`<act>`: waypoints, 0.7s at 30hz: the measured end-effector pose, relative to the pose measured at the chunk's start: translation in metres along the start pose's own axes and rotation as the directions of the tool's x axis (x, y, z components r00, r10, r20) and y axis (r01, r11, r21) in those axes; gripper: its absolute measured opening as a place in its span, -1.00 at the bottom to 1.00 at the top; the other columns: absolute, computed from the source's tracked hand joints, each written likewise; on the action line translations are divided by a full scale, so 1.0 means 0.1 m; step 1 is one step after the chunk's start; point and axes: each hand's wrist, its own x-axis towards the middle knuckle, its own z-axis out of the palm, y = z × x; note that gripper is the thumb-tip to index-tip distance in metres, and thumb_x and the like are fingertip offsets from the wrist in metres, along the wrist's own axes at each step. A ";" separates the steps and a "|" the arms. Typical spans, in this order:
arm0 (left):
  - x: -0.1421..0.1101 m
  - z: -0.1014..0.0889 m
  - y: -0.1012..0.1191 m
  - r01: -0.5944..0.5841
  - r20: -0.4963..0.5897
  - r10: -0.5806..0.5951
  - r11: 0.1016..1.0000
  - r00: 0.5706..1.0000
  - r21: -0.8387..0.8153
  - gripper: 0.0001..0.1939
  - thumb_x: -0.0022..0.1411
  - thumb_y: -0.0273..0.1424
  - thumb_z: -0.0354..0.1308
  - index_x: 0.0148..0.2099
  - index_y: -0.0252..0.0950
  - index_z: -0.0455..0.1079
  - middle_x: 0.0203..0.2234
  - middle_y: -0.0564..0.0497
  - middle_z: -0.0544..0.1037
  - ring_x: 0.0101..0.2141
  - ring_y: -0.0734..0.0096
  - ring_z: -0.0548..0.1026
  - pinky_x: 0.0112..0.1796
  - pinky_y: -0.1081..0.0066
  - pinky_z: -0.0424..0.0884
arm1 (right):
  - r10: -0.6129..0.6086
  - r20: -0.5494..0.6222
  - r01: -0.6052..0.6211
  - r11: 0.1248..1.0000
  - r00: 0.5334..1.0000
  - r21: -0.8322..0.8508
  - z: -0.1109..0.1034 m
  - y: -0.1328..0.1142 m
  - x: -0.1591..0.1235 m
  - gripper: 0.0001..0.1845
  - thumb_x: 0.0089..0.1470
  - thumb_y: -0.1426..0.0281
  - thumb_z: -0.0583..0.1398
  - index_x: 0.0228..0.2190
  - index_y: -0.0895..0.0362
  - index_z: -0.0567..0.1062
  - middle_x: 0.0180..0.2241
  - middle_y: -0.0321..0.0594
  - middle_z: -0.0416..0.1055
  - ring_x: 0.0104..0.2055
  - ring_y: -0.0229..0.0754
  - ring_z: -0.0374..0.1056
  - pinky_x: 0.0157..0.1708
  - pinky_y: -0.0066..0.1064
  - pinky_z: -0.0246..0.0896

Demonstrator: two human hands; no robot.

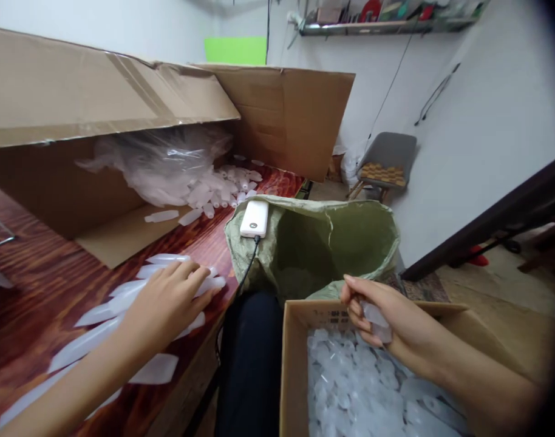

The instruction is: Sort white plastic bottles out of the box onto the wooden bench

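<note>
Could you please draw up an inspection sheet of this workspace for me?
Surface: reddish wood-grain tabletop.
Job's things: translucent pieces laid out on the tabletop, more heaped by the large carton; the smaller box holds many translucent items.
Clutter: plastic bag in the large carton; white device on the rim of an open green sack.
Grip: left hand over the laid-out pieces, grasp unclear; right hand holds at least one translucent item above the smaller box.
Cables: black cable runs down from the white device.
Surroundings: grey chair, loaded wall shelf.
</note>
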 end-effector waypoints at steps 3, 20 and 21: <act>-0.08 0.00 0.00 -0.053 0.004 0.053 0.998 0.999 0.045 -0.68 0.38 -0.27 -0.05 0.00 -0.33 0.41 -0.08 -0.22 0.48 -0.10 0.00 0.44 -0.12 0.07 0.41 | -0.011 0.004 0.011 1.000 1.000 -0.016 -0.02 0.01 0.01 -0.64 0.09 0.09 0.24 -0.49 0.13 0.41 -0.61 -0.43 0.15 -0.67 -0.42 0.01 -0.75 -0.57 -0.06; -0.40 -0.16 0.11 -0.228 0.067 0.225 0.973 0.972 0.029 -0.34 0.33 -0.03 -0.03 0.36 -0.20 0.08 0.31 -0.20 0.14 0.28 -0.06 0.13 0.12 -0.05 0.27 | 0.024 0.018 -0.022 0.996 1.000 -0.086 -0.02 0.03 0.02 -0.61 0.10 0.06 0.22 -0.49 0.13 0.41 -0.62 -0.42 0.17 -0.70 -0.43 0.03 -0.74 -0.57 -0.06; -0.42 -0.17 0.12 -0.282 0.081 0.277 0.958 0.957 0.048 -0.28 0.30 0.03 -0.01 0.38 -0.16 0.04 0.34 -0.20 0.08 0.30 -0.08 0.09 0.13 -0.07 0.25 | 0.024 0.019 -0.023 0.996 1.000 -0.088 -0.02 0.02 0.02 -0.61 0.09 0.06 0.22 -0.49 0.13 0.41 -0.62 -0.43 0.17 -0.69 -0.43 0.03 -0.74 -0.57 -0.07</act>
